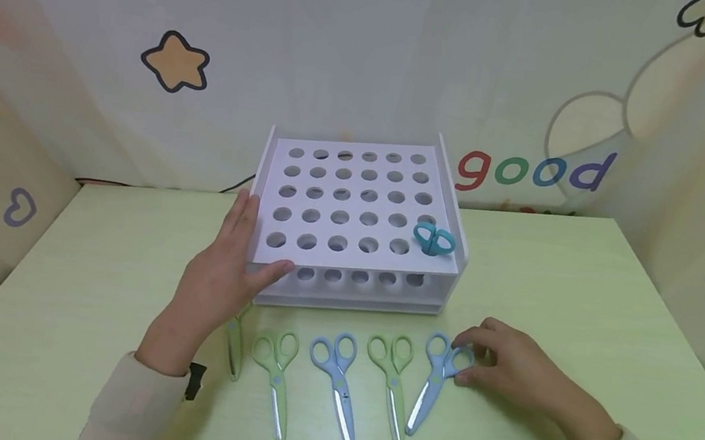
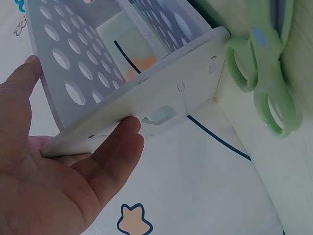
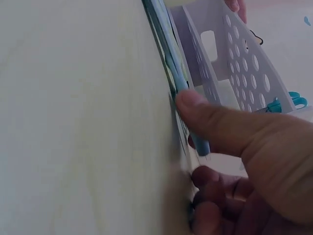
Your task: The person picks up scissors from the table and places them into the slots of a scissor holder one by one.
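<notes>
A white rack with rows of round holes stands on the table. My left hand rests at its left front corner, fingers straight along the side panel and thumb on the front edge. In the left wrist view the fingertips touch the outside of the panel. My right hand pinches a handle loop of the rightmost blue scissors, blades pointing toward me. The right wrist view shows the thumb on the blue handle. Teal scissors stand in a front right hole of the rack, handles up.
Blue scissors lie between two green scissors in front of the rack. More green scissors lie partly hidden under my left hand. A printed cloth wall rises behind the table.
</notes>
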Tool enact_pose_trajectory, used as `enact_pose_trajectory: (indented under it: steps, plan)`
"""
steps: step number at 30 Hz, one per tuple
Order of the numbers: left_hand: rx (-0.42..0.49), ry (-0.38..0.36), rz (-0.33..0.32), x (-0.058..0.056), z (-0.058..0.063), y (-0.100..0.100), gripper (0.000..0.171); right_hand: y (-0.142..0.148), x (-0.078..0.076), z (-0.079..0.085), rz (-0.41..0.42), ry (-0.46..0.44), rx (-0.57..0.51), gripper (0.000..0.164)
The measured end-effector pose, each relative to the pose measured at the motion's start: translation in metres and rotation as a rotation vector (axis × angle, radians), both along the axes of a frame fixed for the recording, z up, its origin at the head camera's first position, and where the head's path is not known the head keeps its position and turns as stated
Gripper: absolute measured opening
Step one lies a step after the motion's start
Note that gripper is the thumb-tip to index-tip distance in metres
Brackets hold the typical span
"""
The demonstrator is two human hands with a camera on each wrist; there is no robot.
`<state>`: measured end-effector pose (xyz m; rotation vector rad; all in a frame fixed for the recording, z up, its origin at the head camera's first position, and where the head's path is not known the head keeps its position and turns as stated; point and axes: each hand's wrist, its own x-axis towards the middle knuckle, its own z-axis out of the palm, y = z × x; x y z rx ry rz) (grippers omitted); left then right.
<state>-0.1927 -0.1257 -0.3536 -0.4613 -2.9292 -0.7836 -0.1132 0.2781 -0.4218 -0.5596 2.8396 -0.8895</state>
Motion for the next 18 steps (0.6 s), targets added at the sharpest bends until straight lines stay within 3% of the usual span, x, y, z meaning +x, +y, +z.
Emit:
enact_pose_trajectory:
  steps: [7, 11, 18]
  plan:
    - [-0.005, 0.005, 0.002, 0.000, 0.001, 0.000, 0.105, 0.008, -0.001, 0.004, 0.079, -0.058, -0.088, 0.030]
    - [-0.004, 0.014, 0.001, 0.001, 0.000, 0.000, 0.105, 0.012, -0.001, 0.011, 0.069, -0.136, -0.121, 0.030]
    - [0.000, 0.018, 0.000, 0.000, 0.000, 0.000, 0.104, 0.017, -0.002, 0.022, 0.009, -0.374, -0.411, 0.036]
